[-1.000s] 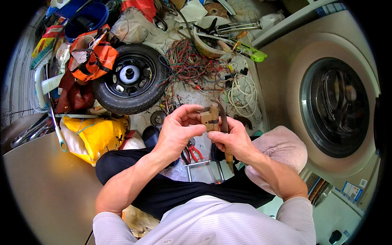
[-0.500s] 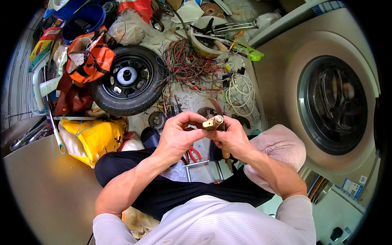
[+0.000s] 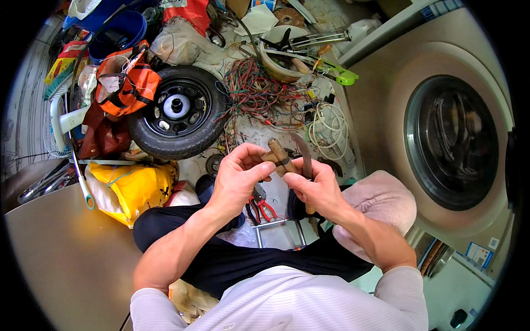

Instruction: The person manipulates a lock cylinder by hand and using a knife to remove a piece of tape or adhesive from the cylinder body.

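Note:
A dull brass lock cylinder (image 3: 275,148) with a dark band round its middle is held tilted between my hands, above my lap. My left hand (image 3: 234,179) pinches its flat side with thumb and fingertips. My right hand (image 3: 318,190) grips its lower end, the thumb lying over it. That same hand also holds a tool with a curved, rusty blade (image 3: 303,151) rising past the fingers; a bit of its wooden handle shows below the palm. Red-handled pliers (image 3: 261,209) lie below my hands, between my legs, next to a metal frame (image 3: 276,223).
Ahead on the left lies a black spare wheel (image 3: 179,107), with an orange bag (image 3: 127,83) against it. Tangled wires (image 3: 254,88) and a tub of tools (image 3: 276,69) are farther off. A yellow bag (image 3: 143,185) sits left; a front-loading washing machine (image 3: 381,110) stands right.
The lock cylinder has been turned from end-on to lengthwise, so its dark middle band now shows. My left hand has shifted slightly left, and the curved blade shows more.

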{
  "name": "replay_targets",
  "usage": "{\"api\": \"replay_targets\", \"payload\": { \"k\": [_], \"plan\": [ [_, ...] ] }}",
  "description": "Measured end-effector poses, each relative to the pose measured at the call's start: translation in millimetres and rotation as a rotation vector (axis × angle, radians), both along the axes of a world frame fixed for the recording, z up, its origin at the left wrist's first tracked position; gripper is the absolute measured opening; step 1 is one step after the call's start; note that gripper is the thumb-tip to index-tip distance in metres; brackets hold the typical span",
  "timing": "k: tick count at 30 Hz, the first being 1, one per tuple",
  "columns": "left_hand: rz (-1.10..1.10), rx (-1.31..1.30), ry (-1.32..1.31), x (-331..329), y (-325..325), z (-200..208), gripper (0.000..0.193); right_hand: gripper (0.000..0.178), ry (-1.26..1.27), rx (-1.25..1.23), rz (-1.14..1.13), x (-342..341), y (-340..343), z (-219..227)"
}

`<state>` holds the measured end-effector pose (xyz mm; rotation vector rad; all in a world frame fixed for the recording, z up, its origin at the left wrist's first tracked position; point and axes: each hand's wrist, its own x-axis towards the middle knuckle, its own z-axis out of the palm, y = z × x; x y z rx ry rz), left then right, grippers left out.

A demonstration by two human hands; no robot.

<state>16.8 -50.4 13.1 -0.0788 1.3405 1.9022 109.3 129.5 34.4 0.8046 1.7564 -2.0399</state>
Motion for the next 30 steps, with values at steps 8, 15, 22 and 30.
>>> {"api": "replay_targets", "payload": {
  "k": [8,15,22,30],
  "plan": [
    [-0.011,-0.014,-0.018,-1,3,2,0.035,0.023,0.02,-0.04,-0.014,-1,0,2],
    [-0.018,-0.003,-0.1,-1,-1,-2,0.036,0.025,-0.001,-0.122,-0.013,-1,0,2],
    [0.0,-0.024,-0.075,0,0,4,0.035,0.024,0.012,-0.23,-0.065,1,0,-2],
    [-0.009,-0.204,0.197,5,13,31,0.027,0.023,-0.06,-0.625,0.026,6,9,-17]
  ]
}}
